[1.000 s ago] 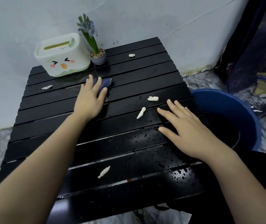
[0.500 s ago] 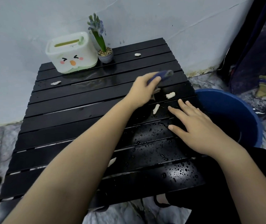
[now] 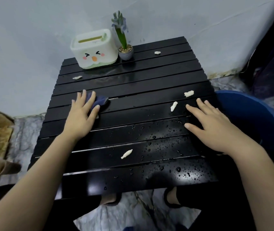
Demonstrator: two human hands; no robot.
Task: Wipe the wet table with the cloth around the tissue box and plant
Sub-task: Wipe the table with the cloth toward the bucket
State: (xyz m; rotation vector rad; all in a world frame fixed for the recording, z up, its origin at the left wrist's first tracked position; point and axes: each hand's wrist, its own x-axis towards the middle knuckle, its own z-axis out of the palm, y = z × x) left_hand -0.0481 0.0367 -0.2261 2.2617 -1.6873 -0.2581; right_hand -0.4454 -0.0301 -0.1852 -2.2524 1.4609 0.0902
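Pale plaster wall backs a black slatted table (image 3: 149, 77) that stands on a marbled floor, with a blue bucket (image 3: 253, 117) just beside its right edge. At the far left corner sits a white tissue box (image 3: 93, 50) with a cartoon face, and touching its right side is a small potted hyacinth plant (image 3: 124, 45). Left hand (image 3: 81, 117) lies flat, fingers spread, pressing a dark blue cloth (image 3: 99, 101) onto a middle slat near the table's left side, well short of the tissue box. Right hand (image 3: 211, 125) rests open and empty, palm down, near the right edge. Water beads (image 3: 188, 172) cover the near right slats. Small white scraps (image 3: 126, 154) lie scattered over the surface, two of them just beyond the right fingertips.
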